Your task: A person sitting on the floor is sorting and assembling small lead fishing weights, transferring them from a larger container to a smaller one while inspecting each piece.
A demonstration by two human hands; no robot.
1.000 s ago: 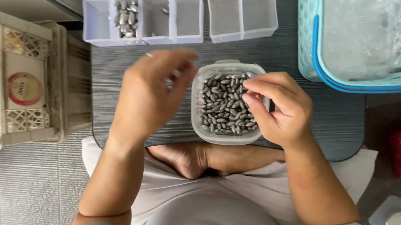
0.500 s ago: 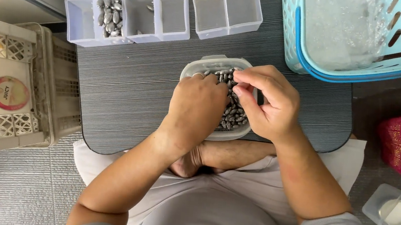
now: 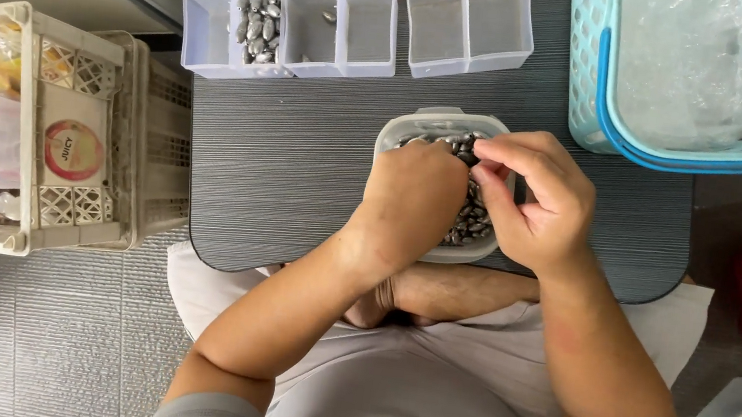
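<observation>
both hands sit over a clear tub [image 3: 398,132] of small dark metal pieces [image 3: 472,220] on the dark ribbed counter [image 3: 303,154]. the left hand [image 3: 414,195] is curled knuckles-up down in the tub, covering most of the pieces; whether it grips any cannot be told. the right hand [image 3: 534,204] hovers at the tub's far right edge, thumb and fingers narrowed to a pinch; if a piece is between them it is too small to tell. at the far edge of the counter stands a row of clear divided boxes [image 3: 354,30] with lids open, one compartment on the left holding a few more metal pieces [image 3: 258,19]. a blue basket [image 3: 590,84] lined with clear plastic sits at the counter's right corner, well apart from the tub. a beige crate [image 3: 119,133] stands on the floor to the left
</observation>
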